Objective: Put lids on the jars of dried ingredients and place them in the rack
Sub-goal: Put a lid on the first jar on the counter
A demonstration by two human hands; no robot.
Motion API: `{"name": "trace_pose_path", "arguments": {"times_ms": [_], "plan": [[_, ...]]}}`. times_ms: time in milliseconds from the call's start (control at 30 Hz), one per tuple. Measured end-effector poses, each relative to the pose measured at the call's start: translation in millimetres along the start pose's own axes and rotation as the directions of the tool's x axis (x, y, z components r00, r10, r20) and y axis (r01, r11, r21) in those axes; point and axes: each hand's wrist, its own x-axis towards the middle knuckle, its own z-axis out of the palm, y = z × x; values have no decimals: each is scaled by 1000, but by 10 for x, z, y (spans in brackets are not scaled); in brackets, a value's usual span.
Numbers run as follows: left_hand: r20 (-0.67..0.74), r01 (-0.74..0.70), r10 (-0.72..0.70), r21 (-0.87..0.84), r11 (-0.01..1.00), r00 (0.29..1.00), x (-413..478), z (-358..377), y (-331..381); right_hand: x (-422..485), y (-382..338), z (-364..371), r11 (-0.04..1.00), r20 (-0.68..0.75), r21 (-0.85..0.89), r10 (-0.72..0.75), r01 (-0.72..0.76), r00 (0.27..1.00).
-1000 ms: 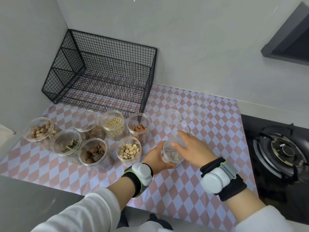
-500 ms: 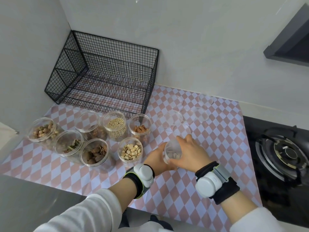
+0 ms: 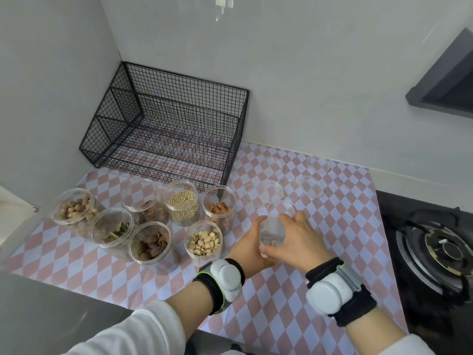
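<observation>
My left hand (image 3: 249, 245) grips the side of a small clear jar (image 3: 271, 233) of pale slices, which stands on the checked mat. My right hand (image 3: 298, 238) is wrapped over its top, holding a clear lid on it. Several open jars of dried ingredients stand to the left, among them pale slices (image 3: 204, 242), beans (image 3: 183, 202), orange pieces (image 3: 219, 208) and dark chunks (image 3: 151, 243). Several loose clear lids (image 3: 268, 192) lie on the mat behind my hands. The black wire rack (image 3: 176, 134) sits empty in the back left corner.
A gas stove burner (image 3: 441, 248) is at the right beside the pink and white checked mat (image 3: 281, 303). A dark range hood (image 3: 450, 80) hangs at the upper right. A grey counter surface (image 3: 51, 311) lies at the lower left.
My right hand has turned on top of the jar, its fingers moving from the far rim round to the near side. The left hand keeps its hold on the jar.
</observation>
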Motion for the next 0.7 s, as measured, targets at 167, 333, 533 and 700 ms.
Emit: {"name": "trace_pose_path", "arguments": {"times_ms": [167, 333, 533, 700], "plan": [[-144, -157, 154, -12, 987, 978, 87, -390, 385, 46, -202, -527, 994, -133, 13, -107, 110, 985], [-358, -278, 282, 63, 959, 890, 223, -970, 589, 134, -429, -866, 927, -301, 264, -183, 266, 936], [-482, -170, 193, 91, 981, 855, 367, -1719, 543, 216, -500, -781, 901, -246, 329, -209, 284, 947], [-466, -51, 91, 98, 994, 880, 550, -1996, 308, 305, -482, -607, 918, -161, 320, -192, 235, 968]]}}
